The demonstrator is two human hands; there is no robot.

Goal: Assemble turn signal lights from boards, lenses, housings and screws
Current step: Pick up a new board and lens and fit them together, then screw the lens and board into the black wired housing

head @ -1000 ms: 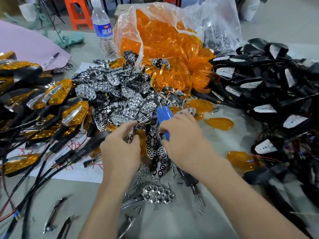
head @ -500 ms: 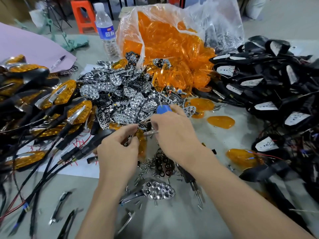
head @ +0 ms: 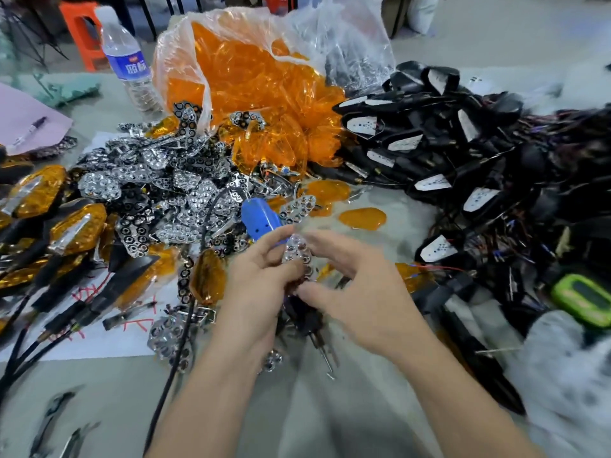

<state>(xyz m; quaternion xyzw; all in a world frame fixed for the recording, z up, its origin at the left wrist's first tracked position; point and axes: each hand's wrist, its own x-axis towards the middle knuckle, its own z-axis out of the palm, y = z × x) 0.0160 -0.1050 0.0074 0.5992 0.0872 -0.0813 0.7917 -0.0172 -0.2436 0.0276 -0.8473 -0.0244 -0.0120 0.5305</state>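
one clear bag [head: 347, 38] spilling orange lenses [head: 264, 94] past counting. left of the bag: one water bottle [head: 127, 61], one pen [head: 28, 130]. before it, one blue screwdriver [head: 259, 219], countless chrome reflectors [head: 185, 180]; right of it, uncounted black housings [head: 463, 143].

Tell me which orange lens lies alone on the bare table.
The orange lens right of the blue tool, nothing touching it; the others lie in the bag or touch other parts.
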